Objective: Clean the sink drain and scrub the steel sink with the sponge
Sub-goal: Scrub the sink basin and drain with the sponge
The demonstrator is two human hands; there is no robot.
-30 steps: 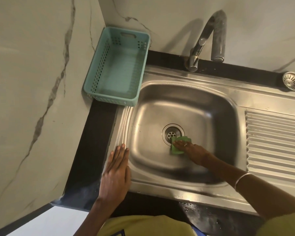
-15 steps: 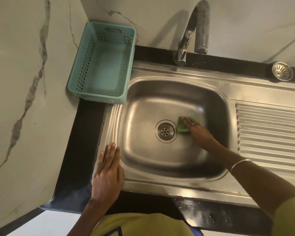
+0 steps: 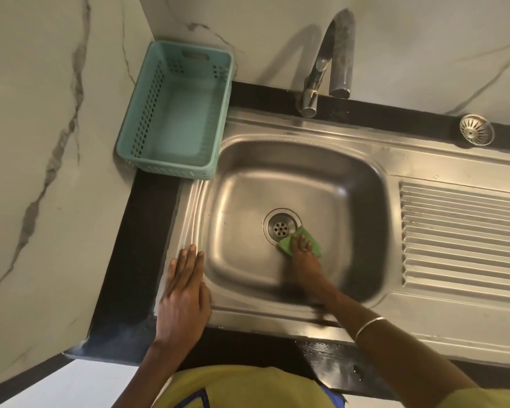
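Sink scene from the head camera: one steel sink [image 3: 277,178] with one round drain [image 3: 281,228] in its floor, one green sponge [image 3: 314,244], and two hands.

The right hand [image 3: 305,260] reaches down into the basin with its fingers laid out on top of the sponge, pressing it to the floor. No finger is seen curling round it. The sponge lies at the near right of the drain, with one corner overlapping the drain's outer ring. The left hand [image 3: 184,287] lies flat and holds nothing, fingers straight and together, on the ridged left rim near the front corner.

Basin floor shows as open steel left of the drain and beyond it, up to the far wall. One ribbed drainboard [image 3: 460,231] adjoins the basin on the right.

One teal perforated basket [image 3: 147,113] sits on the black countertop [image 3: 142,245] in the wall corner, its near right corner at the sink's rim. One curved faucet [image 3: 340,63] stands behind the basin. One loose metal strainer [image 3: 476,130] rests behind the drainboard. One bangle [image 3: 368,326] circles the right wrist.
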